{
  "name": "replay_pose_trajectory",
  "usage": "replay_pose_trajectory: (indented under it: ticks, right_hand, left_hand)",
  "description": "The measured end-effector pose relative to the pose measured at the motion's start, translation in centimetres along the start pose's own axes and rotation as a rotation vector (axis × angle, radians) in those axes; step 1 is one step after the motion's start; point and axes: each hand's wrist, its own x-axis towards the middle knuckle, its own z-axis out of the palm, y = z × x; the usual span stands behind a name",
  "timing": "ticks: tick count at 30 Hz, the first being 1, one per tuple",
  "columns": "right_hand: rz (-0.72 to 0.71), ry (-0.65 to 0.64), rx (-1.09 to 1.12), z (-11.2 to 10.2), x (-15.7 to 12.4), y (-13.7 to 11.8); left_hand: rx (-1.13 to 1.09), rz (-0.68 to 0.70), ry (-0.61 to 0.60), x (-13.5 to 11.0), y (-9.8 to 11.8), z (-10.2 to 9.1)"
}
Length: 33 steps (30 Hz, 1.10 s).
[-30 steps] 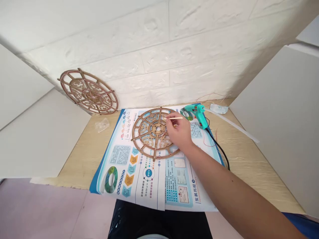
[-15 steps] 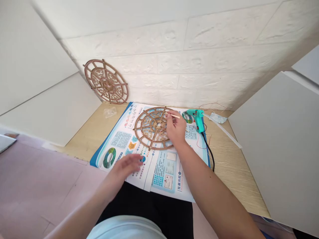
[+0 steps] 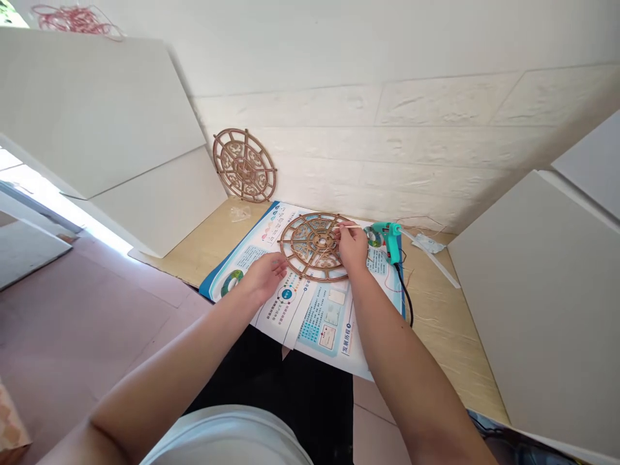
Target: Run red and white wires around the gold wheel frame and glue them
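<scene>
A round brown openwork ornament [image 3: 304,260], with a spoked rim and scrollwork, lies flat on a printed poster [image 3: 276,316]. My right hand [image 3: 353,250] is over its right side, fingers pinched on a thin pale stick [image 3: 354,227] that points left. The palm hides part of the ornament's right rim. My left hand [image 3: 267,276] is by the ornament's near-left edge, fingers loosely bent and apart, holding nothing. Whether its fingertips touch the rim I cannot tell. Right of my right hand lies a teal glue gun [image 3: 391,242] with a white glue stick [image 3: 431,256] in its back.
A similar round ornament [image 3: 245,166] leans against the white brick-patterned wall [image 3: 329,174]. A clear plastic scrap [image 3: 240,214] is on the wooden tabletop [image 3: 191,255]. Thin wires and a small packet [image 3: 428,243] lie at the right. White panels [image 3: 159,187] flank both sides.
My left hand has moved up toward the ornament's left edge. The right hand still holds the stick over the ornament. The camera view has shifted, showing more of the left side.
</scene>
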Motion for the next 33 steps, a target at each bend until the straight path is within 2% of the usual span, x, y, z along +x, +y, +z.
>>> replay_pose_trajectory:
  ticks: [5,9,13,16,19,22,24,28,33]
  right_hand:
    - [0.061,-0.011,0.132,-0.2,0.5,-0.2]
    - [0.049,-0.005,0.212,0.1,0.2,-0.4]
    - [-0.014,-0.044,0.228,0.6,-0.8,-1.6]
    - [-0.098,-0.069,0.175,0.6,-1.5,-3.2]
    - [-0.194,-0.071,0.072,0.5,-2.2,-4.5]
    - [-0.254,-0.105,-0.035,0.6,-2.8,-4.9]
    - [-0.254,-0.165,-0.088,1.0,-3.1,-4.5]
    - [-0.204,-0.29,-0.14,1.9,-3.5,-3.4]
    - [-0.13,-0.356,-0.13,2.3,-3.8,-2.7]
  left_hand:
    - [-0.04,0.079,-0.102,-1.1,0.3,1.3]
    - [-0.112,0.165,-0.235,-2.6,-1.3,3.0]
    - [-0.17,0.176,-0.243,-2.0,-2.7,3.8]
    - [-0.207,0.179,-0.251,-0.7,-1.8,3.0]
    - [-0.224,0.161,-0.266,0.8,0.7,0.9]
    - [-0.252,0.158,-0.28,2.1,3.1,-1.5]
    - [-0.272,0.169,-0.294,2.9,3.8,-2.6]
    - [-0.316,0.226,-0.271,3.7,3.4,-3.2]
    - [-0.363,0.31,-0.26,3.3,1.8,-2.2]
